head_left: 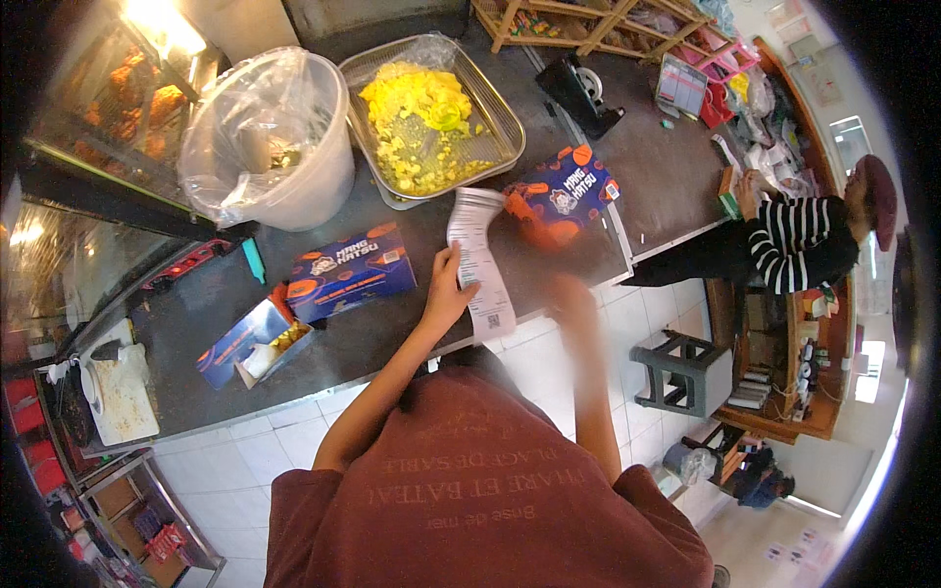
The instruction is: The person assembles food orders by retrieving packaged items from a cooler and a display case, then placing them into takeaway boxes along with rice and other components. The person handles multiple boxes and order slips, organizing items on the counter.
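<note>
A long white printed receipt (480, 255) hangs in a curve over the counter's near edge. My left hand (451, 292) is closed on its left side. My right hand (571, 302) is smeared by motion to the right of the receipt, so its fingers cannot be made out. Beyond it lies a blue and orange cardboard food box (578, 184), with a blurred orange part at its left. Left of my left hand, a similar blue box (368, 279) stands closed. Against that one sits an open box (235, 353) with yellow food and a white item inside.
Behind are a metal tray (510, 147) of yellow food and a plastic-lined bucket (328, 186). A black tape dispenser (569, 93) and a teal marker (255, 261) lie on the dark counter (294, 387). At right are a grey stool (676, 377) and a person in striped sleeves (794, 245).
</note>
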Demonstrator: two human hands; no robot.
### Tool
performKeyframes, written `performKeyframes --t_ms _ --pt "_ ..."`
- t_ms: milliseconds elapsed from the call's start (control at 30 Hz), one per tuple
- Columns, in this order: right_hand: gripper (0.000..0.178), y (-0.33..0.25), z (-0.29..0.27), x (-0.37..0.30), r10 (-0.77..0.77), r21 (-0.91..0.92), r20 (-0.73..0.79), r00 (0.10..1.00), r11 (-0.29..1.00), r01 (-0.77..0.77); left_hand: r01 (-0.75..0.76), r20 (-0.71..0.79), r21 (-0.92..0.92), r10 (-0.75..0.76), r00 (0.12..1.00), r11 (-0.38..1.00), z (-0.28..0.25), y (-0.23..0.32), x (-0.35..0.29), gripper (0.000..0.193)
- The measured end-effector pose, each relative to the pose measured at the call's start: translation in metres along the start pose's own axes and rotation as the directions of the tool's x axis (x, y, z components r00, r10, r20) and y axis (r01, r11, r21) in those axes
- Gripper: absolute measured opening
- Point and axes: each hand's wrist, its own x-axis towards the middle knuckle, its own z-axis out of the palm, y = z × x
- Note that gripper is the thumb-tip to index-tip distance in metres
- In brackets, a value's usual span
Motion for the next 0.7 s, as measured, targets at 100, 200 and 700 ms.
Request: performKeyframes --t_ms 100,200,700 --pt "0.023 0.023 0.015 0.033 0.318 -0.216 0.178 0.931 0.936 -0.278 0.090 0.004 0.227 -0.093 0.996 0.970 0.017 -0.006 -0.016 0.085" --pt "0.030 0.071 0.042 0.070 0.301 -0.471 0.222 0.927 0.866 -0.168 0.087 0.035 0.501 -0.120 0.992 0.861 0.014 0.015 -0.016 0.091" --pt "0.023 0.088 0.059 0.080 -0.020 -0.773 0.308 0.951 0.577 0.262 0.128 -0.032 0.630 -0.139 0.990 0.766 0.014 0.011 -0.011 0.098"
